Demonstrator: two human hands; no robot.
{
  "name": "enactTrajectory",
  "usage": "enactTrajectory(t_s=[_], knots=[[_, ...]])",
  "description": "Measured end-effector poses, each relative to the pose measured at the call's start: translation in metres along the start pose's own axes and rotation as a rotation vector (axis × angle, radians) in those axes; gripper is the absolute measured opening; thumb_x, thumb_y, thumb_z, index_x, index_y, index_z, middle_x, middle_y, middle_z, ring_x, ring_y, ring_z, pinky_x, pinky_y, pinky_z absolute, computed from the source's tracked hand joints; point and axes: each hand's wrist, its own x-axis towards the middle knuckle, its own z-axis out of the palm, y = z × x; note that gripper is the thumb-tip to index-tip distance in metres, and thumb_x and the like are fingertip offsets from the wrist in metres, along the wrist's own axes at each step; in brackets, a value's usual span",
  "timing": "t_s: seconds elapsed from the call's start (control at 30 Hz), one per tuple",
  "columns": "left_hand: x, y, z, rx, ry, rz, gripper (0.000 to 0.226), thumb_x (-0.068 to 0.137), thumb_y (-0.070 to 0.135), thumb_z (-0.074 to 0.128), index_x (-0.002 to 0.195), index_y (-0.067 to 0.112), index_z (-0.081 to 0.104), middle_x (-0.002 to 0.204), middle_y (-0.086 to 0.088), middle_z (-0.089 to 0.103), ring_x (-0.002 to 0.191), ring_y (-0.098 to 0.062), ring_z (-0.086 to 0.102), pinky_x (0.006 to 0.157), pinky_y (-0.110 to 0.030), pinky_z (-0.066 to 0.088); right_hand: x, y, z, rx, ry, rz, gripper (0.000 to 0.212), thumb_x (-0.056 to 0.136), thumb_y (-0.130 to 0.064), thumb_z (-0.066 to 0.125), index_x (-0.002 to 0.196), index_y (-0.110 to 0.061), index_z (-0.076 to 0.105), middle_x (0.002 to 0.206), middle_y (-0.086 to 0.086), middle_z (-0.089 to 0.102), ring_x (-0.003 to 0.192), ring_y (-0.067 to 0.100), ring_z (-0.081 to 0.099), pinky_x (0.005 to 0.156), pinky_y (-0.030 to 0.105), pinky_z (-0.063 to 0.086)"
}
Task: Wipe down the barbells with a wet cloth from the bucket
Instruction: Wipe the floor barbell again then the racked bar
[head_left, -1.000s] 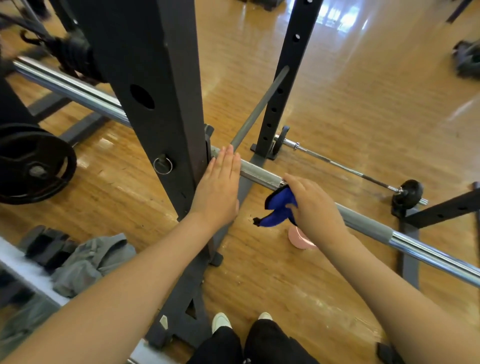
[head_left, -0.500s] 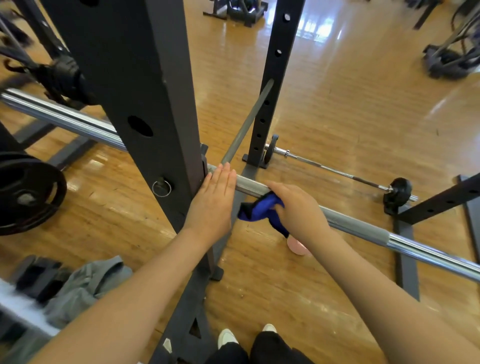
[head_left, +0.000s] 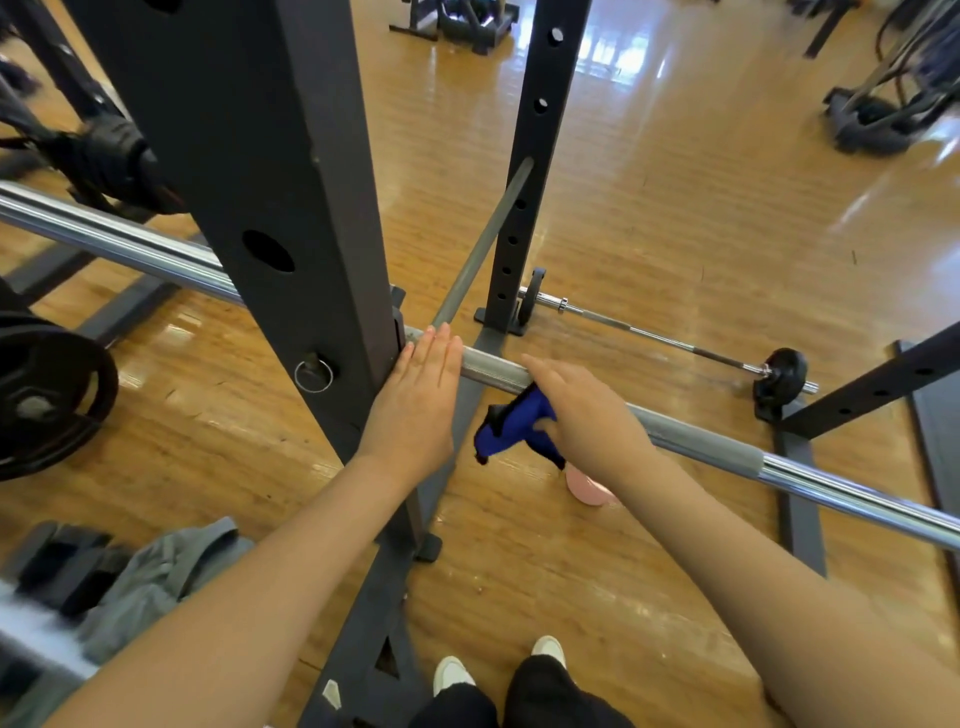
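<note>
Blue cloth (head_left: 511, 423) on barbell (head_left: 696, 439)

- The black rack upright (head_left: 270, 208) stands hard against the barbell (head_left: 701, 441) at its left, blocking travel that way.
- The left hand (head_left: 415, 410) lies flat on the bar beside the upright.
- Rightward the bar runs bare and open.
- A slanted grey rod (head_left: 483, 244) crosses just behind the bar.
- A pink object (head_left: 587, 488) sits on the floor beneath.
</note>
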Motion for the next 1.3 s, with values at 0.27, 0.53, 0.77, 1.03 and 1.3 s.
enactTrajectory(t_s=[0.27, 0.53, 0.77, 1.03, 1.3], knots=[[0.001, 0.004, -0.001, -0.016, -0.033, -0.053, 0.081, 0.088, 0.011, 0.05, 0.15, 0.002, -0.002, 0.158, -0.015, -0.003, 0.146, -0.026, -0.003, 0.112, -0.033, -0.008, 0.017, -0.018, -0.008, 0.199, 0.074, 0.118, 0.038, 0.095, -0.014, 0.047, 0.133, -0.015, 0.048, 0.126, 0.003, 0.057, 0.116, 0.02, 0.051, 0.092, 0.027, 0.037], [0.001, 0.004, -0.005, -0.008, -0.041, -0.03, 0.081, 0.086, 0.007, 0.051, 0.149, 0.0, 0.001, 0.158, -0.016, -0.001, 0.146, -0.026, -0.001, 0.111, -0.031, -0.009, 0.014, -0.023, 0.002, 0.083, 0.085, 0.011, 0.056, 0.083, -0.001, 0.057, 0.136, -0.013, 0.043, 0.133, 0.004, 0.052, 0.122, 0.022, 0.045, 0.098, 0.032, 0.038], [0.002, 0.032, -0.005, 0.001, -0.068, -0.195, 0.082, 0.088, 0.015, 0.047, 0.148, -0.003, -0.006, 0.157, -0.021, -0.007, 0.146, -0.031, -0.006, 0.113, -0.036, -0.008, -0.016, 0.014, -0.003, 0.172, 0.092, 0.206, 0.043, 0.081, -0.002, 0.053, 0.123, -0.015, 0.053, 0.119, 0.001, 0.057, 0.112, 0.021, 0.051, 0.085, 0.028, 0.04], [-0.005, 0.076, -0.001, 0.014, -0.114, -0.203, 0.082, 0.093, 0.024, 0.043, 0.146, -0.003, -0.014, 0.156, -0.021, -0.015, 0.145, -0.031, -0.012, 0.113, -0.036, -0.01, -0.027, 0.035, 0.013, -0.047, 0.255, -0.046, 0.046, 0.091, -0.014, 0.06, 0.134, -0.007, 0.047, 0.125, 0.007, 0.059, 0.113, 0.025, 0.054, 0.095, 0.034, 0.042], [-0.006, 0.072, -0.009, 0.025, -0.159, -0.15, 0.082, 0.093, 0.026, 0.043, 0.147, -0.002, -0.013, 0.157, -0.018, -0.011, 0.146, -0.028, -0.009, 0.115, -0.036, -0.007, -0.091, 0.098, 0.028, 0.001, 0.525, 0.074, 0.047, 0.063, 0.015, 0.076, 0.108, 0.005, 0.067, 0.106, 0.019, 0.068, 0.095, 0.035, 0.066, 0.083, 0.044, 0.052]])
